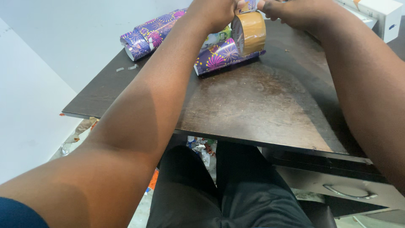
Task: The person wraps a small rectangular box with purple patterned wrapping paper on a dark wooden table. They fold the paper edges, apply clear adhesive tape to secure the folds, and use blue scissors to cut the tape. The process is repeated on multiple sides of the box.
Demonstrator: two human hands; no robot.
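Both hands, left (213,12) and right (291,12), gripping brown tape roll (249,33), fingertips cropped by frame top.

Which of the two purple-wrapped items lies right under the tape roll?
The nearer wrapped box, directly under the brown tape roll held by the left hand. The other purple-wrapped item lies farther left, toward the table's far-left corner.

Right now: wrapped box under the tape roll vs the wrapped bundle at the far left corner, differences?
The wrapped box lies mid-table beneath the tape roll held by the left hand; the wrapped bundle lies untouched near the table edge. The box shows an unwrapped patch; the bundle looks fully covered. Both wear purple firework-patterned paper.
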